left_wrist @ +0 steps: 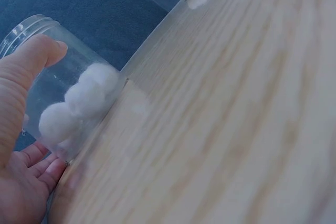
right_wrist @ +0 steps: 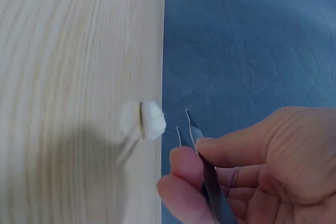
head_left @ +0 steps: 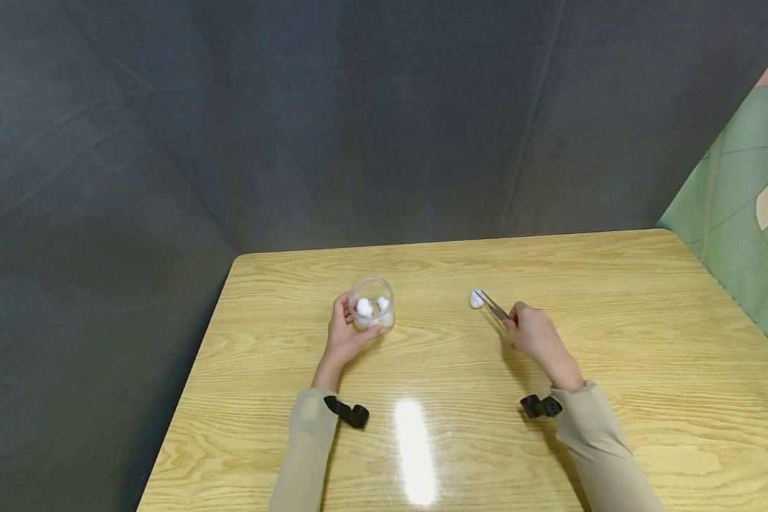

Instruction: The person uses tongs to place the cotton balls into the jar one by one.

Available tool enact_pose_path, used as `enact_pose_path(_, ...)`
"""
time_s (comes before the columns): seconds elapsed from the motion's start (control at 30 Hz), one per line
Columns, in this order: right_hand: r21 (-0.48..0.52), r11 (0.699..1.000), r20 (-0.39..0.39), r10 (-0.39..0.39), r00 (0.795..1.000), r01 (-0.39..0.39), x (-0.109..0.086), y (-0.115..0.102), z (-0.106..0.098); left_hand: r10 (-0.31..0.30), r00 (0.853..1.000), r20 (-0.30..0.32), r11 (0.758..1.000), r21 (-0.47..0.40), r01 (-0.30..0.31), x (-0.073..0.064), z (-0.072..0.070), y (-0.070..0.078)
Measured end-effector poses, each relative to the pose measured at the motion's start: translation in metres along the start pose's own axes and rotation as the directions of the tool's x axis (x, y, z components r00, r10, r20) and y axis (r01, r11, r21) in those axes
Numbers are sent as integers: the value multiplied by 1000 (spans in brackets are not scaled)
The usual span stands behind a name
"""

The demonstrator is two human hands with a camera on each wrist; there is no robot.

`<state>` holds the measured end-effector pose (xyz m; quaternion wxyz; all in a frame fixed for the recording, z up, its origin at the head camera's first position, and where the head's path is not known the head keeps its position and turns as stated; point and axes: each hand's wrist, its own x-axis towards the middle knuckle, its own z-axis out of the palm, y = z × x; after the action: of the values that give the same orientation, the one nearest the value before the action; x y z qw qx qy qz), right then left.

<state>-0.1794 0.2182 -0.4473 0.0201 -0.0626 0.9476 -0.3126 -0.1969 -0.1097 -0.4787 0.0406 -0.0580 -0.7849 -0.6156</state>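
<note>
A clear plastic jar (head_left: 372,299) stands on the table with several white cotton balls (left_wrist: 84,98) inside. My left hand (head_left: 345,338) grips it round the side, thumb in front and fingers behind. To the right, a single cotton ball (head_left: 477,299) lies on the wood. My right hand (head_left: 537,338) pinches metal tweezers (right_wrist: 210,177) between thumb and fingers. In the right wrist view the tweezer tips are spread, near the cotton ball (right_wrist: 153,120) and apart from it. In the head view the tips overlap the ball from above.
The wooden table (head_left: 461,441) has its back edge against a dark cloth (head_left: 384,142). A green patterned cloth (head_left: 742,206) hangs at the right. Black wrist cameras (head_left: 540,407) sit on both sleeves. A bright reflection lies on the front of the tabletop.
</note>
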Motion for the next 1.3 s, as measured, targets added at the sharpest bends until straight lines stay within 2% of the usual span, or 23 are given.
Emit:
enact_pose_path(0.6, -9, 998, 60, 70, 996, -69, 3, 9, -1, 20, 1000, 4, 1000, 24, -20, 0, -2, 1)
enact_pose_path(0.7, -6, 997, 62, 81, 995, -81, 4, 9, 0, 21, 1000, 4, 1000, 19, -21, 1, -2, -1)
enact_pose_path(0.73, -4, 996, 64, 84, 994, -84, 5, 9, 0, 27, 1000, -2, 999, 29, -26, 3, -1, -6)
enact_pose_path(0.9, -10, 997, 69, 79, 994, -79, 7, 7, 1, 21, 1000, -3, 999, 33, -21, 3, -1, -6)
enact_pose_path(0.97, -16, 997, 72, 76, 994, -75, 7, 6, 1, 18, 1000, 5, 999, 27, -18, 1, -2, 0)
enact_pose_path(1.07, -38, 997, 68, 70, 995, -67, 7, 4, 1, 26, 1000, 4, 999, 26, -26, 2, -2, -1)
enact_pose_path(1.1, -48, 997, 64, 66, 996, -63, 7, 4, 1, 28, 1000, 3, 999, 27, -29, 2, -2, -2)
enact_pose_path(1.3, -99, 995, 30, 32, 999, -28, 8, 4, 3, 25, 1000, -16, 999, 34, -24, 13, 2, -32)
